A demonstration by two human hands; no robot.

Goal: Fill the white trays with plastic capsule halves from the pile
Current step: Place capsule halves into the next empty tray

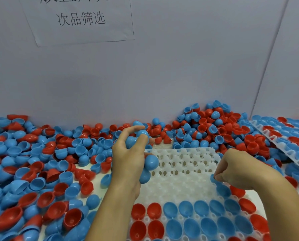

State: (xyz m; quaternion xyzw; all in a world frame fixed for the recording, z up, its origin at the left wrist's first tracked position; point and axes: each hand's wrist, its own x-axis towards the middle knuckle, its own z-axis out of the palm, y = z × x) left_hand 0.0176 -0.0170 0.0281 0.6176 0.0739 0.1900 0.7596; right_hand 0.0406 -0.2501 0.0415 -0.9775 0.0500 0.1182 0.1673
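- Right now, head view: white tray sits centre-bottom, its far half bare, near two rows filled with open-side-up halves.
- Near rows: red halves at the tray's 7 o'clock corner, blue halves in the middle run, more red at the 4 o'clock edge.
- Left hand over the tray's 9 o'clock edge, fingers curled around a clutch of blue capsule halves; several stacked in the palm, a couple more pinched up at the fingertips around 12 o'clock of the hand.
- Right hand at the tray's 3 o'clock edge, fingers bunched tight, tips pinching one blue half just at a tray pocket; can't tell if it is seated.
- Pile of loose red and blue halves spreads from 9 o'clock across the back to 1 o'clock, heaped highest against the wall at 1 o'clock.
- Second tray at 3 o'clock, tilted, loaded with mixed halves, partly over the pile.
- Paper sign with printed characters on the wall at 11 o'clock.
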